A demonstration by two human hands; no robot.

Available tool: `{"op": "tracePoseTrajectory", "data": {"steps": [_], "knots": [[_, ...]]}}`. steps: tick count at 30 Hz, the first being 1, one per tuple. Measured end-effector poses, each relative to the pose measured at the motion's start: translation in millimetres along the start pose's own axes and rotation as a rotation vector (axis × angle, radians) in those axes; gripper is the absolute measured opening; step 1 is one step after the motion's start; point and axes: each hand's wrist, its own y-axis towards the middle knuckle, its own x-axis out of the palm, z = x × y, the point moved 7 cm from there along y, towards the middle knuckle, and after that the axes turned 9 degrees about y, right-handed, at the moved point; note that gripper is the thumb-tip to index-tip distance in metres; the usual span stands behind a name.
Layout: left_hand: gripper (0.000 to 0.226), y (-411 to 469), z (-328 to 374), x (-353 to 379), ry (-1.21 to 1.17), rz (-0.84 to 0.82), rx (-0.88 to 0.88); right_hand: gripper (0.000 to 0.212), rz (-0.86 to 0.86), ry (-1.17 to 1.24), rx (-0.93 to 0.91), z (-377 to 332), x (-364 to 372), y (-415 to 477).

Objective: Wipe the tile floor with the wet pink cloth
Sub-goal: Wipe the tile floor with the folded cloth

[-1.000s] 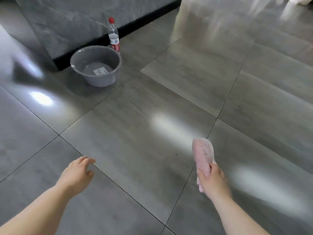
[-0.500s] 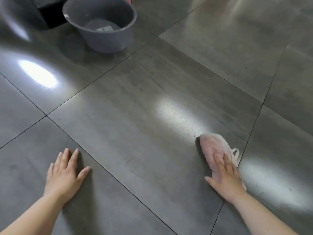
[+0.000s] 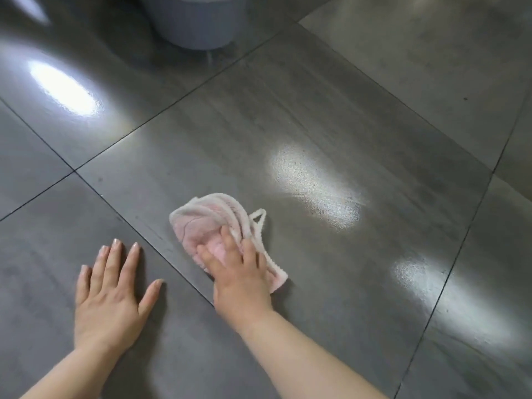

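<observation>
Pressed palm-down on the pink cloth [image 3: 207, 226], the right hand [image 3: 240, 279] has its fingers [image 3: 230, 240] spread and lying flat over the cloth's near half; it pins the fabric to the tile floor [image 3: 331, 116] without curling around it. Bunched in folds, the cloth fans out ahead of the fingertips, its white ribbed edging showing along the far side and a small loop sticking out to the right. It lies on the large central tile, just beside a dark grout line. How much of the cloth is under the palm cannot be seen.

Left of it, the left hand [image 3: 110, 295] rests flat and empty on the neighbouring tile, fingers splayed, thumb pointing toward the right hand. Both bare forearms reach in from the bottom edge.

At the top, a grey basin [image 3: 198, 24] stands on the floor, its rim cut off by the frame. Bright glare patches blur parts of the glossy tiles.
</observation>
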Motion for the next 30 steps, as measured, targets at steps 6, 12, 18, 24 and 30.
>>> {"op": "tracePoseTrajectory", "data": {"steps": [6, 12, 18, 24, 30], "knots": [[0.077, 0, 1, 4, 0.011, 0.04, 0.015, 0.062, 0.036, -0.029, 0.209, 178, -72, -26], [0.082, 3, 5, 2, 0.041, 0.059, 0.049, 0.07, 0.341, 0.12, 1.054, 274, -135, -76], [0.08, 3, 0, 4, 0.093, 0.056, 0.05, 0.059, 0.142, 0.156, 0.734, 146, -73, 54], [0.078, -1, 2, 3, 0.105, 0.024, 0.058, 0.063, -0.218, 0.097, -0.066, 2, -18, 68], [0.079, 4, 1, 5, 0.103, -0.019, 0.076, 0.079, 0.093, 0.028, 0.428, 192, -98, 37]]}}
